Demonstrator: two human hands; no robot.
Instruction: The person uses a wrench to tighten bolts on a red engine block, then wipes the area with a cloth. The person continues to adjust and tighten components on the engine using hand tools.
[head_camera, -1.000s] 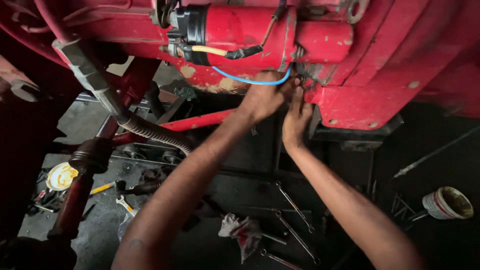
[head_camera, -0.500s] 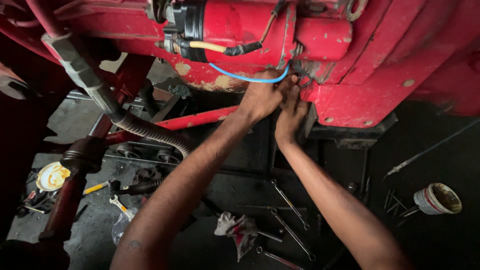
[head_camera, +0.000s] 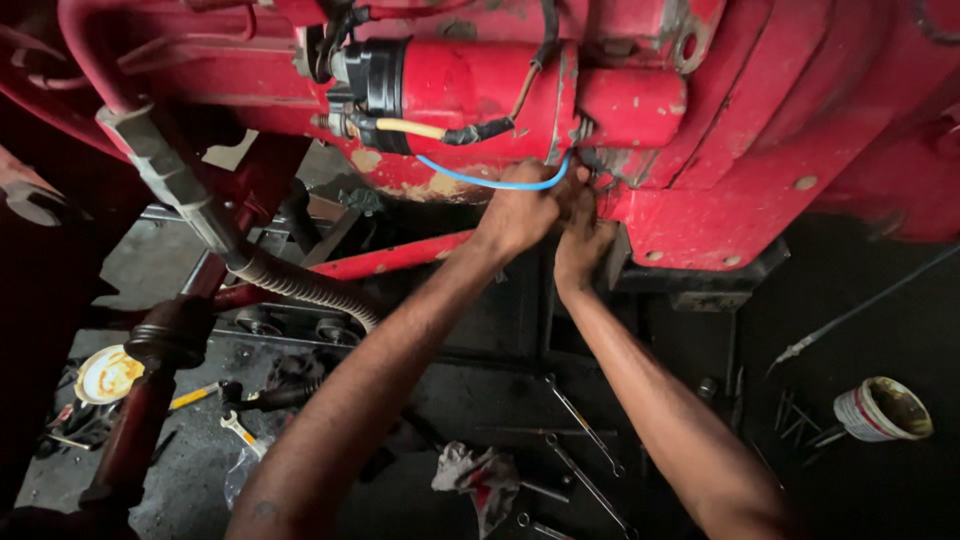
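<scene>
Two bare arms are stretched up from the bottom of the view to the underside of a big red machine (head_camera: 760, 150). The left hand (head_camera: 520, 215) and the right hand (head_camera: 583, 235) are pressed close together, touching, just under the red cylinder (head_camera: 480, 85) at about 12 o'clock in the view. The fingers of both hands are curled at the spot where the cylinder meets the red housing, but whether anything is held cannot be told, because the fingertips are hidden. A thin blue wire (head_camera: 490, 182) is looped just above the left hand, at its 11 o'clock, and its right end is seen beside the fingers. A ribbed grey hose (head_camera: 300, 285) is seen at 9 o'clock from the hands. On the dark floor below, long spanners (head_camera: 585, 430) are laid at 6 o'clock, with a crumpled rag (head_camera: 475, 475) beside them. A small tin cup (head_camera: 885, 410) is seen at 4 o'clock, well apart from the hands.
</scene>
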